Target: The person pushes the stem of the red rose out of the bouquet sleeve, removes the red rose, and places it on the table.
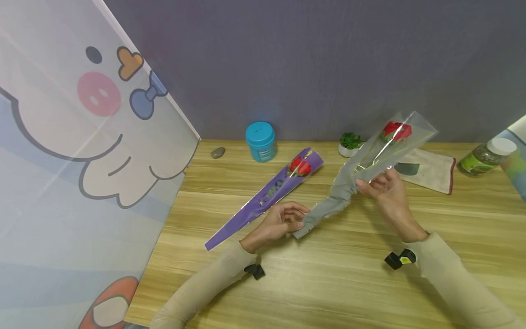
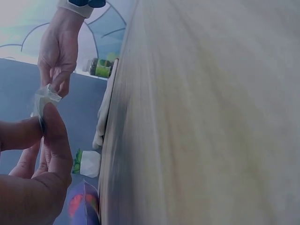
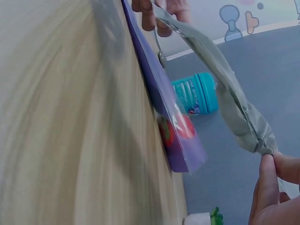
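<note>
A red rose in a clear and grey wrapper is held slantwise above the table by both hands. My left hand pinches the narrow lower end of the wrapper between thumb and fingers. Higher up, just below the flower, my right hand pinches the crumpled grey part, as the right wrist view also shows at the fingers. The red bloom shows through the clear film at the top. Beside the left hand, a second rose in a purple wrapper lies on the table.
Along the back stand a blue lidded jar, a small potted plant and a white-capped jar. A grey stone lies at the back left. Behind the held rose lies a beige cloth. A grey wall borders the wooden table.
</note>
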`<action>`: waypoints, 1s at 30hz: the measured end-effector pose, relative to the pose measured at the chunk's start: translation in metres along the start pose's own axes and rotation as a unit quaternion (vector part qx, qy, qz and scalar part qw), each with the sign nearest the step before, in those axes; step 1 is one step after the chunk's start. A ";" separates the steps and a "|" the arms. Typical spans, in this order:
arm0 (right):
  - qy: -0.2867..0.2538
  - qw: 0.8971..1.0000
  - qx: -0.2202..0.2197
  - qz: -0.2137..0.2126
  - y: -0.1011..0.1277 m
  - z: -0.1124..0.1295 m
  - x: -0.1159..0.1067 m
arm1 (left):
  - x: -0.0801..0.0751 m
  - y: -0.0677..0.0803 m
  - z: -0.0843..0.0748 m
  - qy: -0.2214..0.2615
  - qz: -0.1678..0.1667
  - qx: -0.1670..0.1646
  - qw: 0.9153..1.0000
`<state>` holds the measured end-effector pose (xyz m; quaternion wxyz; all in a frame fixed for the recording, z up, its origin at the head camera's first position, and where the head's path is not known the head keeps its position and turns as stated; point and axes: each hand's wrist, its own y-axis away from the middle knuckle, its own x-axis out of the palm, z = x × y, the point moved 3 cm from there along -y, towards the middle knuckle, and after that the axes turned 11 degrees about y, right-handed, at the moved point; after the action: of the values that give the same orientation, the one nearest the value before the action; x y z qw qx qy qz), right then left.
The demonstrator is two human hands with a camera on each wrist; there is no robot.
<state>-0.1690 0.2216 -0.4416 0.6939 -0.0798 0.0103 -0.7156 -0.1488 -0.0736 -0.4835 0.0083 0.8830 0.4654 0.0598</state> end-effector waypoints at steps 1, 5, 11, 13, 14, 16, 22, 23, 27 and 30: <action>0.004 1.000 0.004 0.003 0.000 -0.001 0.001 | 0.000 0.000 0.000 0.000 -0.001 0.001 1.000; 0.014 1.000 0.017 0.007 0.002 -0.001 0.003 | 0.001 -0.001 -0.003 0.000 0.001 0.004 1.000; 0.020 1.000 0.013 0.011 0.003 0.002 0.004 | 0.000 -0.002 -0.002 -0.005 0.005 -0.003 1.000; 0.012 1.000 0.010 0.016 0.003 0.003 0.005 | 0.000 -0.001 -0.001 -0.010 0.008 -0.007 1.000; 0.008 1.000 0.009 0.016 0.003 0.004 0.005 | 0.000 -0.001 -0.002 -0.013 0.010 -0.009 1.000; 0.006 1.000 0.007 0.013 0.003 0.005 0.006 | 0.001 0.000 -0.003 -0.022 0.018 -0.012 1.000; -0.009 1.000 0.011 -0.011 0.002 0.007 0.008 | 0.005 0.002 -0.004 -0.049 0.051 -0.010 0.997; -0.012 1.000 0.010 -0.014 0.002 0.007 0.008 | 0.005 0.002 -0.004 -0.053 0.053 -0.008 0.997; -0.033 0.999 0.005 -0.025 0.001 0.007 0.008 | 0.005 0.002 -0.006 -0.057 0.050 -0.005 0.997; -0.043 0.999 0.001 -0.030 0.000 0.007 0.007 | 0.004 0.002 -0.007 -0.057 0.048 -0.006 0.997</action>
<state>-0.1678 0.2149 -0.4337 0.6721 -0.1101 -0.0225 -0.7319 -0.1456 -0.0716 -0.4755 0.0371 0.9061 0.4213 0.0126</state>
